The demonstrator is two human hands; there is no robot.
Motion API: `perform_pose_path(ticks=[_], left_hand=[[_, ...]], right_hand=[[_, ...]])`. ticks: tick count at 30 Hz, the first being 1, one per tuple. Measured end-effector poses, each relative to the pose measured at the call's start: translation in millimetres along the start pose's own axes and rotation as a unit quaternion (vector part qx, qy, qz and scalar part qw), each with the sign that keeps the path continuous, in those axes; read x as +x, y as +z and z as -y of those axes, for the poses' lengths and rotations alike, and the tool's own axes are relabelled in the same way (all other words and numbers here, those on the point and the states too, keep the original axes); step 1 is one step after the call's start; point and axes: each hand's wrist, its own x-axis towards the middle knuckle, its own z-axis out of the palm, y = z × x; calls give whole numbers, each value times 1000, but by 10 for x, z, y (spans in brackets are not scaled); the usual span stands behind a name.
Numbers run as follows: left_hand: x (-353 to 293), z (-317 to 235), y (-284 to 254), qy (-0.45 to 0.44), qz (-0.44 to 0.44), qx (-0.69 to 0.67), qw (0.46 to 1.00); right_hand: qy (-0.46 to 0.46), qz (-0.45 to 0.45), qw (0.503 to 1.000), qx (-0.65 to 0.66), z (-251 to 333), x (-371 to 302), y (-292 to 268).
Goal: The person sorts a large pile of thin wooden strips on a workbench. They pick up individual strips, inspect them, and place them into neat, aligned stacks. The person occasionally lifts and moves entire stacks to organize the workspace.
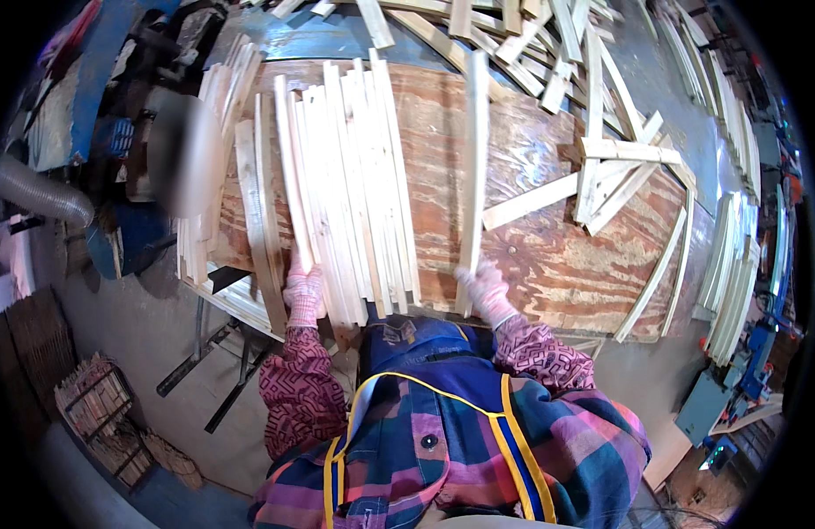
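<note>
Lying left of the left grip (pixel 305 293), two loose strips (pixel 249 176) run away from the body. The left grip touches the near end of the outer strip (pixel 290 159) of a row of pale wooden strips (pixel 350 176); I cannot tell whether it is closed there. That row spreads to the grip's right and beyond it, side by side. Past its right edge comes a bare stretch of bench (pixel 438 212), then the single strip (pixel 474 167), its near end seemingly pinched in the right grip (pixel 485 291). The key relation is this: the single strip points away from the body, nearly parallel to the row, which lies to the right grip's left across that gap. Right of this grip, jumbled strips (pixel 632 150) cross at odd angles.

Far left, a pale blur (pixel 185 159) is hard to identify. The left grip's fingers are partly covered, the right grip is smeared, and some farther strips are cut off at the top.
</note>
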Motion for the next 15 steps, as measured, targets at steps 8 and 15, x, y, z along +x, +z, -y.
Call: perform_pose_path(ticks=[8,15], left_hand=[[-207,-135,-14,-1,105,-151,983],[-444,-435,81,56,-68,266,960]], right_hand=[[-93,34,943,-318,1377,1039,-258],[-226,-209,926,-220,3021,2935,-720]])
